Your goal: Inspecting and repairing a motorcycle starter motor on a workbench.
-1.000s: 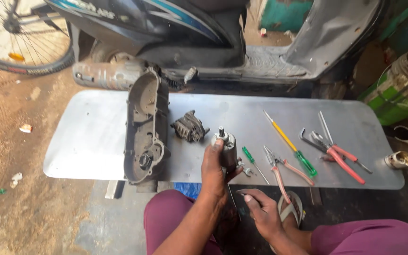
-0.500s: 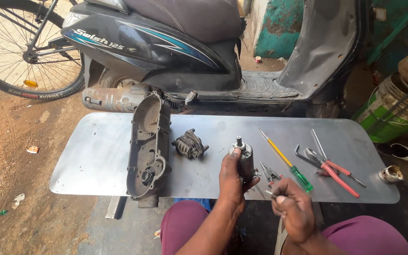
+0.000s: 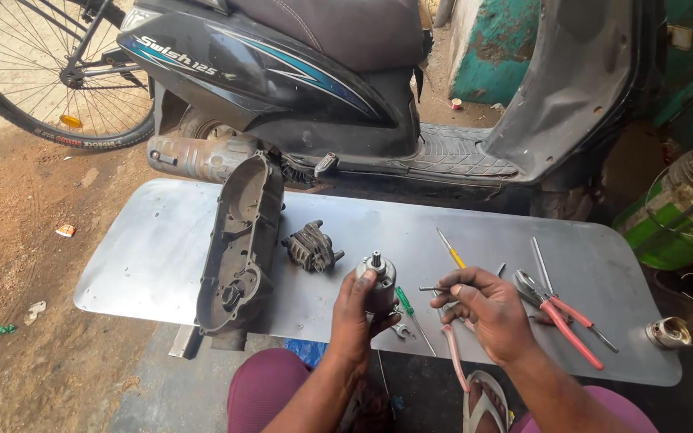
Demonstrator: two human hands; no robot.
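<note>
Left hand (image 3: 354,309) wrapped round the small motor (image 3: 378,281), upright w/ shaft up, right hand (image 3: 487,309) pinching a long bolt (image 3: 435,289) just beside it, tip toward the housing — looks mid-job, bolt not yet in, pliers (image 3: 559,317) idle further right.

You're outdoors in daylight, on packed reddish dirt ground (image 3: 18,265) w/ small litter scraps at the left edge. A dark scooter (image 3: 298,72) fills the top centre of the frame, its exhaust at centre left, ribbed footboard toward upper right. A bicycle wheel (image 3: 50,72) sits upper left. Behind the scooter, upper centre-right, a chipped teal wall (image 3: 499,48). Far right edge: a green drum (image 3: 675,216) w/ metal bands. Across the middle lies a grey metal sheet serving as your table (image 3: 146,256); concrete strip below it, lower left.
</note>
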